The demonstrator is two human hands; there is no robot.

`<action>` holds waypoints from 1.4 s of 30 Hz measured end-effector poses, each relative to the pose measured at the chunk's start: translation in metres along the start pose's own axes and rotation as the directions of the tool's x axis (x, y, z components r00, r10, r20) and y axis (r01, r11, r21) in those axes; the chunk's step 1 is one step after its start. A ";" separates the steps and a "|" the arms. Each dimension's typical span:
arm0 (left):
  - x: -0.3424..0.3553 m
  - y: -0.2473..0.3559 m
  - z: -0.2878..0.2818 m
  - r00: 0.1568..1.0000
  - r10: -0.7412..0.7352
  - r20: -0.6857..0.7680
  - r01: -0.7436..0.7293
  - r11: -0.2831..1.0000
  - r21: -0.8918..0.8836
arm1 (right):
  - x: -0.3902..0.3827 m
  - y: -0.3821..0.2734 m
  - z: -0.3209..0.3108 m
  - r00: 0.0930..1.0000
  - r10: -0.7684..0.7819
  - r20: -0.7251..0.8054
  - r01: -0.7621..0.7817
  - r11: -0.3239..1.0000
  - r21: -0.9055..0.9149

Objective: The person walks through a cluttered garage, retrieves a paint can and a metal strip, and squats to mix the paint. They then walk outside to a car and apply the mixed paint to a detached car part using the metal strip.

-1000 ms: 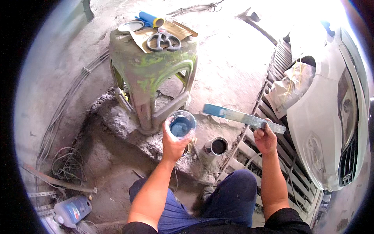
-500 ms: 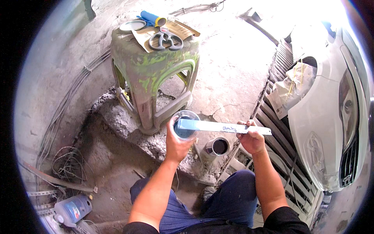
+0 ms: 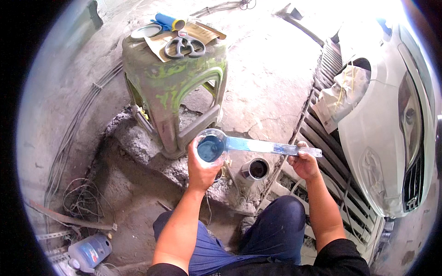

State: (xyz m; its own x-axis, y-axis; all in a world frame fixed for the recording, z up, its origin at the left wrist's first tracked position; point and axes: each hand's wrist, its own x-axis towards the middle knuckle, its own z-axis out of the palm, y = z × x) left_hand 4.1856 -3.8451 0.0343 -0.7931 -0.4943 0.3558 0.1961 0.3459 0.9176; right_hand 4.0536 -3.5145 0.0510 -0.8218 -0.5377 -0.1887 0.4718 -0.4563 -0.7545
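Observation:
My left hand [image 3: 200, 174] is wrapped round a clear plastic cup [image 3: 223, 140], which holds blue paint [image 3: 209, 150]. In my right hand [image 3: 305, 166] is the far right end of a long flat stirring stick [image 3: 264, 146], pinched between the fingers. Blue paint coats the stick's left part, and its left end meets the cup's right rim; whether it touches the outside or only overlaps it I cannot tell. Below the stick, an open metal can [image 3: 245, 172] with dark contents stands on the ground. Another small round container is partly hidden by my left hand.
A worn green plastic stool [image 3: 159, 87] bears scissors [image 3: 185, 48], a lid [image 3: 146, 31], brown paper and a blue roll. To the right are a floor grating [image 3: 307, 126] and a white car front [image 3: 368, 142]. A bluish jug [image 3: 94, 250] and cables lie at lower left.
The stick has slid right, its end passing from over the cup's mouth to the right rim. The blue paint inside shows more fully. The whole scene has shifted slightly left.

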 end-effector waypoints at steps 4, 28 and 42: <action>0.001 0.000 0.003 1.000 0.007 -0.013 -0.007 0.999 -0.051 | -0.001 -0.013 0.000 0.994 -0.052 -0.097 0.063 0.992 0.107; 0.003 0.003 0.016 0.992 -0.106 0.065 0.119 0.956 -0.268 | 0.011 -0.005 0.022 0.996 -0.076 0.045 0.069 0.988 0.141; 0.000 -0.002 0.014 0.999 -0.048 0.010 0.049 0.991 -0.121 | 0.024 0.016 0.031 0.998 -0.066 0.003 0.066 0.997 0.043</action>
State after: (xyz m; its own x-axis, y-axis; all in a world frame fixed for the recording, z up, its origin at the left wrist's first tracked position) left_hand 4.1771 -3.8347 0.0296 -0.8074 -0.5021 0.3099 0.2256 0.2225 0.9485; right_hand 4.0517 -3.5569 0.0538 -0.8501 -0.5088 -0.1361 0.4298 -0.5209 -0.7375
